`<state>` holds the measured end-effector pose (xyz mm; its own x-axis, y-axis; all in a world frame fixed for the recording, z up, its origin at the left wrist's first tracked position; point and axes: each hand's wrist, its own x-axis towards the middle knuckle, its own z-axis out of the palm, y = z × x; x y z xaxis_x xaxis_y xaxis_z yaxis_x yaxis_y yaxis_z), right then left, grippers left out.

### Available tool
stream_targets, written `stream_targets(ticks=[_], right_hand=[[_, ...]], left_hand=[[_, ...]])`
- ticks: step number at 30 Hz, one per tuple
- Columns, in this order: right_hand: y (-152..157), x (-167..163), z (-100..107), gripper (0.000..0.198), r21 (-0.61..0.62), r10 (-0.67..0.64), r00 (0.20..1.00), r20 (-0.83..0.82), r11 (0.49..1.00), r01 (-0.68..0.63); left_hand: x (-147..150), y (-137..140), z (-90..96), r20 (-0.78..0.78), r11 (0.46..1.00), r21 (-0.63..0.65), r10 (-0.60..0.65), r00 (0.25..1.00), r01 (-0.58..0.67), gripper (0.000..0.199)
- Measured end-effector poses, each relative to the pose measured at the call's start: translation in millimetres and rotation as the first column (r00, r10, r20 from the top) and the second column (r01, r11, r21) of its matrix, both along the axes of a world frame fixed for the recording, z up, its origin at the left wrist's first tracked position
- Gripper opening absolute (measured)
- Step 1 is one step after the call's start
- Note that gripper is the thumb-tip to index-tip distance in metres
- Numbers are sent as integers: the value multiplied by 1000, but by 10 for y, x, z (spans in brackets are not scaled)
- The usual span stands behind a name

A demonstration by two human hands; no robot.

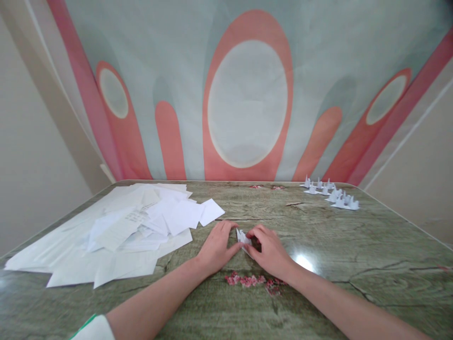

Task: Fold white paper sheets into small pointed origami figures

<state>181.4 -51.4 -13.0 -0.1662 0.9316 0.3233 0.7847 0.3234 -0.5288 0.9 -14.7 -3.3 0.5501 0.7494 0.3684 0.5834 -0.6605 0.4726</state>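
A small folded white paper crane (243, 237) is between my two hands, low over the middle of the table. My left hand (220, 245) has its fingers and thumb closed on the crane's left side. From the other side, my right hand (268, 248) pinches the crane between thumb and forefinger. Parts of the folded paper are hidden behind my fingers. Just in front of my hands, a strip of pink blossoms (247, 280) shows on the tabletop.
On the left lies a wide, loose pile of white paper sheets (120, 264), some with writing. A square white sheet (211, 211) lies at its right edge. Several folded paper cranes (334, 194) stand at the back right of the wood-patterned table (354, 245). A patterned backdrop (191, 47) rises behind.
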Motion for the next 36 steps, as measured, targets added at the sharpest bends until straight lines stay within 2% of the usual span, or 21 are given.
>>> stream_targets(ticks=[6,14,23,28,31,36], right_hand=[[16,15,0,1,-7,63,994,-93,998,-64],[0,-3,11,9,40,155,935,-319,988,-150],[-33,-23,50,11,94,200,903,-380,980,-177],[-29,-23,51,8,122,193,895,-403,980,-157],[-29,-32,33,6,95,165,878,-450,986,-137],[-18,-37,-29,15,-36,81,830,-553,992,-121]], left_hand=[[4,2,-4,24,999,7,-35,999,35,37],[2,5,-33,128,995,-77,-50,991,60,49],[37,-1,-47,376,963,-238,-27,926,125,63],[44,-17,-27,438,949,-279,-9,899,145,70],[46,-20,-17,468,930,-321,-11,884,181,70],[63,-8,-18,563,868,-425,32,826,256,72]])
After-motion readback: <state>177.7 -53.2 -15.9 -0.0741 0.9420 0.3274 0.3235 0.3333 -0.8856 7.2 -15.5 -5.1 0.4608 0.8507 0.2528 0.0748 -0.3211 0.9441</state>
